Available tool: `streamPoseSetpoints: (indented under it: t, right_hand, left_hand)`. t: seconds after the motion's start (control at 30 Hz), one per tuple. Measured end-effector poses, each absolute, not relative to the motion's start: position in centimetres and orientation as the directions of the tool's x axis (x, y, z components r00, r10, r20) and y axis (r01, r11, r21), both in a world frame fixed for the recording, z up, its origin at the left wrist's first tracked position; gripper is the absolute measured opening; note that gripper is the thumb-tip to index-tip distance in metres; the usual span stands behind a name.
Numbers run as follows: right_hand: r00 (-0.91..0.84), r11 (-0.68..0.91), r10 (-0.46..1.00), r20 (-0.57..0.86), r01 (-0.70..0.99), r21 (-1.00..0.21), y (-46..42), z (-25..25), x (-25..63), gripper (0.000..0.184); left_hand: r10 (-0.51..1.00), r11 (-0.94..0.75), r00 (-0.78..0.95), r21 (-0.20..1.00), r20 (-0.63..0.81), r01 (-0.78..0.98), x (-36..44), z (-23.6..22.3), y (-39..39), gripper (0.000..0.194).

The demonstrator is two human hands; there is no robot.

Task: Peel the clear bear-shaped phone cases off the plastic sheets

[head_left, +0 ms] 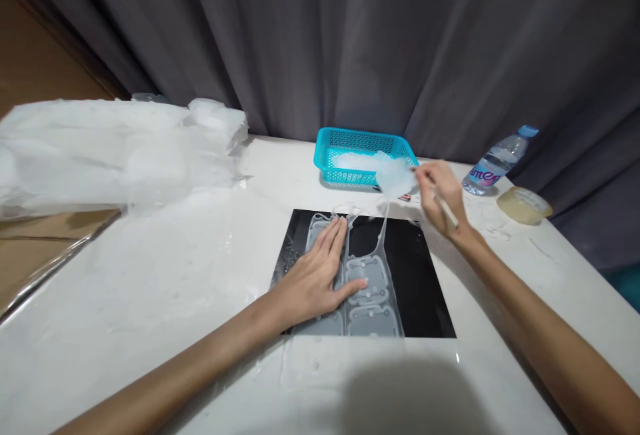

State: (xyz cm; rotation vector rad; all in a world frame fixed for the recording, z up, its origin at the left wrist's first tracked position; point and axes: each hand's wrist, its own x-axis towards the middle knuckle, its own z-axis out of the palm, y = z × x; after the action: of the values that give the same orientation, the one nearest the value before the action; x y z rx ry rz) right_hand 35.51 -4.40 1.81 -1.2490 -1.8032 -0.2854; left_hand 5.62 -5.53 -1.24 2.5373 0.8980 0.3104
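My left hand [320,271] lies flat, fingers stretched out, on a translucent plastic sheet [367,275] with moulded rounded-rectangle shapes. The sheet rests on a black mat [413,275], and part of it is hidden under the hand. My right hand [440,195] is closed at the front edge of a basket. Its fingertips pinch a cloudy, translucent piece of plastic film [395,176], slightly blurred. A slim white pen-like tool [447,211] sticks out below the same hand. From the sheet, a thin strip of film [384,228] stretches up towards the pinched piece.
The turquoise basket [345,178] holds more whitish film. To the right stand a water bottle [495,161] and a roll of clear tape [525,205], with film scraps nearby. A big stack of translucent sheets [125,155] and cardboard [55,241] lie left. A grey curtain [300,41] hangs behind.
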Motion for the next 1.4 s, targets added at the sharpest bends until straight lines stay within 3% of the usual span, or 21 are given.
streamPoseSetpoints:
  t: [0.07, 0.2, 0.37, 0.43, 0.5, 0.57, 0.6, 0.73, 0.93, 1.17, 1.4]
  right_hand:
    - [-0.005, 0.406, 0.693, 0.721, 0.829, -0.384, -3.4, 3.4, 36.4, 0.026]
    - [-0.168, 0.464, 0.834, 0.526, 0.730, -0.502, -4.5, 4.7, 35.4, 0.025]
    - [-0.342, 0.430, 0.901, 0.268, 0.618, -0.657, -7.2, 6.1, 32.1, 0.021]
    - [-0.456, 0.435, 0.872, 0.180, 0.552, -0.712, -8.1, 7.2, 30.7, 0.023]
    - [-0.532, 0.422, 0.838, 0.121, 0.491, -0.762, -8.7, 8.1, 29.7, 0.028]
    - [-0.515, 0.404, 0.847, 0.131, 0.465, -0.788, -8.9, 8.5, 29.3, 0.034]
    - [-0.466, 0.403, 0.869, 0.166, 0.471, -0.785, -8.8, 8.4, 29.4, 0.033]
    - [-0.247, 0.436, 0.899, 0.361, 0.575, -0.692, -8.0, 6.1, 30.2, 0.029]
    - [-0.495, 0.599, 0.798, 0.343, 0.589, -0.542, -7.7, 1.9, 29.4, 0.018]
    - [-0.461, 0.650, 0.757, 0.463, 0.604, -0.461, -7.6, 1.0, 28.1, 0.014]
    - [-0.443, 0.648, 0.756, 0.482, 0.613, -0.453, -8.0, 0.3, 27.7, 0.013]
  left_hand:
    - [0.648, -0.685, 0.758, 0.488, 0.070, 0.541, 5.5, -1.3, -5.4, 0.109]
    - [0.688, -0.624, 0.722, 0.571, 0.077, 0.534, 5.3, -1.6, -5.4, 0.116]
    - [0.778, -0.454, 0.606, 0.817, 0.167, 0.357, 5.4, -1.6, -4.9, 0.116]
    - [0.793, -0.430, 0.569, 0.861, 0.217, 0.270, 5.6, -1.1, -4.5, 0.101]
    - [0.771, -0.422, 0.598, 0.880, 0.221, 0.218, 5.7, -0.5, -4.2, 0.064]
    - [0.756, -0.372, 0.631, 0.907, 0.173, 0.197, 5.7, 0.1, -4.0, 0.033]
    - [0.758, -0.337, 0.636, 0.922, 0.144, 0.192, 5.7, 0.3, -4.0, 0.030]
    - [0.796, -0.187, 0.602, 0.971, 0.062, 0.148, 5.5, 0.3, -3.7, 0.031]
    - [0.849, -0.155, 0.524, 0.981, 0.071, 0.118, 5.4, -0.2, -3.3, 0.032]
    - [0.854, -0.202, 0.515, 0.961, 0.078, 0.191, 5.2, 0.2, -3.5, 0.032]
    - [0.835, -0.095, 0.549, 0.979, -0.021, 0.182, 5.2, 0.5, -3.3, 0.032]
